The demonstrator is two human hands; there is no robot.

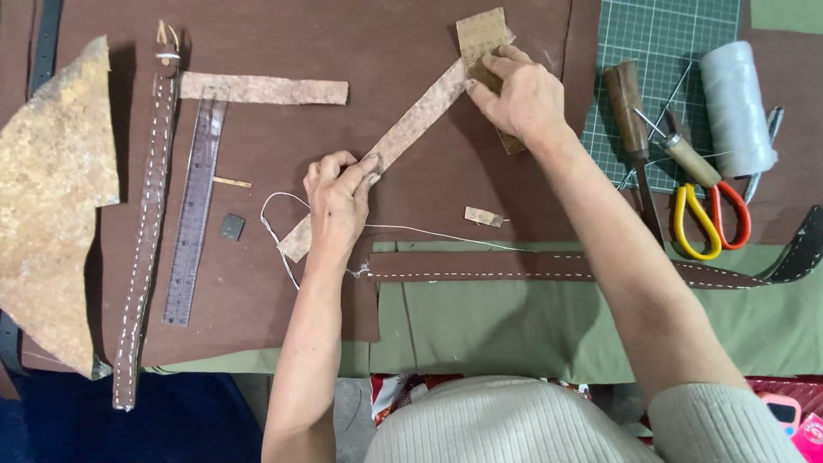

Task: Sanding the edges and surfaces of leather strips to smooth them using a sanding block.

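Tan textured strip [403, 141] lying diagonally across brown leather sheet [274, 51]; pinned near lower end by left hand [339, 201], fingertips pressed flat; upper end pinched together with small square piece [482, 39] by right hand [519, 99]; white thread [429, 231] just below; ruler [195, 210] well left; scissors [710, 219] right.

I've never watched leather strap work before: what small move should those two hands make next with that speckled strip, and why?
Probably press the block once more along the strip. The right hand holds a rough block on the upper end of the tan strip, while the left hand pins its lower part flat on the brown mat.
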